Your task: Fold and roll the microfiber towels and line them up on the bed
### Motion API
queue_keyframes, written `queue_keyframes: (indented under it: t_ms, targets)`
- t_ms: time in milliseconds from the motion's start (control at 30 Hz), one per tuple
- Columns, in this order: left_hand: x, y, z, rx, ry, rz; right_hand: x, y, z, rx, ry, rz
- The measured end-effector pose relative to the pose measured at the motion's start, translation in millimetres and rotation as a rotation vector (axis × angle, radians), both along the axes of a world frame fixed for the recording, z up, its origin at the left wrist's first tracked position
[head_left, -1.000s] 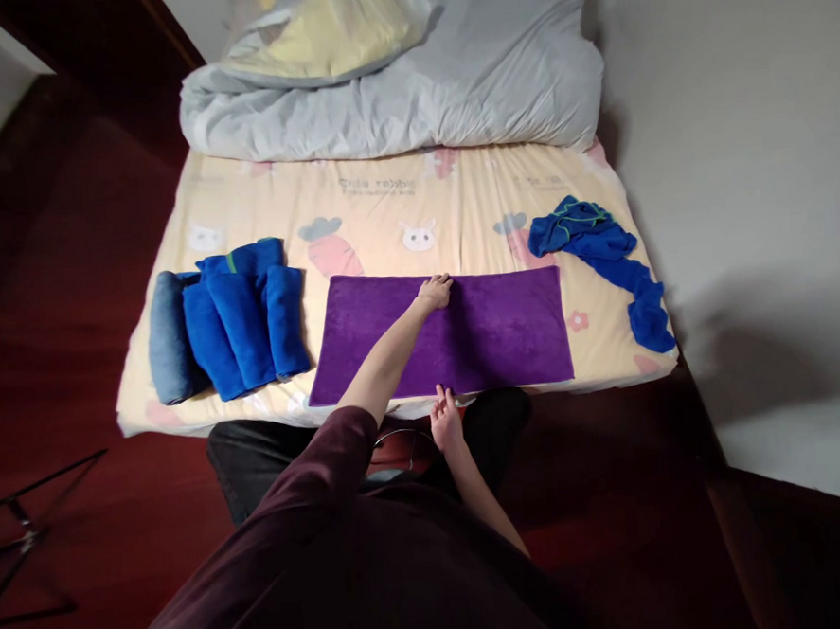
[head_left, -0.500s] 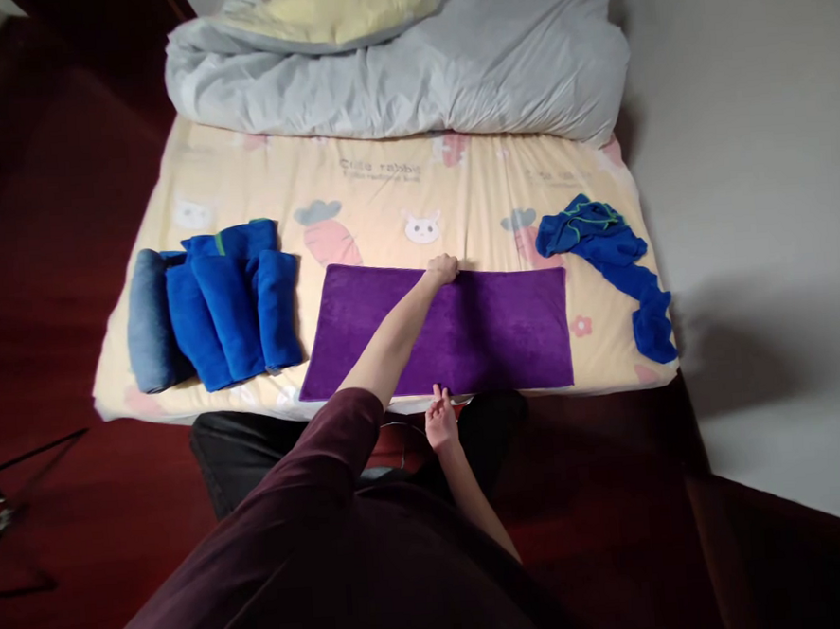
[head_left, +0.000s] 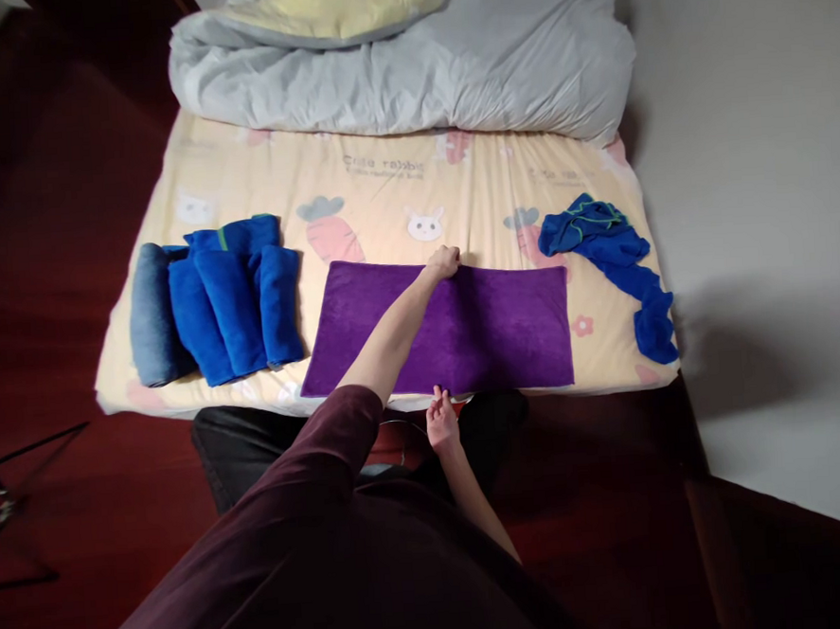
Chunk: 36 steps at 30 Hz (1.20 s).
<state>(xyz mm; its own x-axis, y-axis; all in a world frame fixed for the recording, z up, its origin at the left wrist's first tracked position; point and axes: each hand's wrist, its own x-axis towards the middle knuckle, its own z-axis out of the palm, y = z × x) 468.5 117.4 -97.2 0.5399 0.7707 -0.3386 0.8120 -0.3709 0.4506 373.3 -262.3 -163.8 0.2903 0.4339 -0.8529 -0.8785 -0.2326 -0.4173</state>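
A purple towel point(head_left: 520, 327) lies spread as a wide rectangle along the near edge of the bed, with a shadowed ridge across its middle. My left hand point(head_left: 445, 261) reaches over it and is closed on the middle of its far edge. Opposite, at the middle of the near edge, my right hand point(head_left: 442, 425) holds the cloth with its fingertips, palm turned up. Left of the towel lie several rolled blue towels point(head_left: 227, 312), side by side, with a greyish-blue roll point(head_left: 155, 316) outermost.
Crumpled blue cloths point(head_left: 600, 237) with green edging lie at the bed's right side. Behind, a bunched grey-white quilt point(head_left: 406, 83) spans the patterned bed sheet point(head_left: 384, 198). A pale wall point(head_left: 761, 189) stands at the right. Thin black legs of a stand point(head_left: 5, 506) show on the floor at left.
The view has shifted very slightly. Both hands keep their places on the towel's far and near edges, and the towel lies almost the same.
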Motion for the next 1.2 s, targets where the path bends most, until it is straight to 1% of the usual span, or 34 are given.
queue_keyframes:
  t_ms: [200, 333, 500, 633, 767, 833, 900, 1033, 1100, 1200]
  targets:
    - [1.9, 5.0, -8.1, 0.023, -0.056, 0.022, -4.9, -5.2, -3.0, -0.005, 0.024, -0.071]
    - [2.8, 6.3, -7.6, 0.038, -0.083, 0.031, -7.4, -9.1, -2.4, -0.004, 0.012, -0.081]
    - [2.7, 7.3, 0.3, 0.063, -0.115, 0.036, -9.2, -17.8, -0.2, 0.039, -0.065, -0.106]
    - [1.0, 5.0, 14.2, 0.069, -0.158, 0.029, -7.7, -24.3, 9.0, 0.056, -0.133, -0.131]
    - [-2.0, -2.9, 36.2, 0.073, -0.188, 0.011, -6.2, -27.5, 25.5, 0.085, -0.229, -0.137]
    - [-3.5, -7.9, 49.8, 0.077, -0.205, 0.018, -5.9, -29.8, 34.0, 0.093, -0.339, -0.116]
    - [-5.0, -12.7, 65.1, 0.085, -0.22, 0.028, -4.6, -33.5, 42.6, 0.096, -0.508, -0.079]
    - [-10.9, -20.9, 101.9, 0.111, -0.281, 0.044, 7.5, -42.2, 66.7, 0.049, -0.866, -0.008]
    - [-16.3, -24.4, 123.2, 0.083, -0.349, 0.062, 20.3, -44.8, 84.1, 0.004, -1.001, 0.009]
    - [-27.9, -28.1, 156.7, 0.015, -0.499, 0.122, 47.6, -45.6, 115.0, -0.018, -1.192, -0.011]
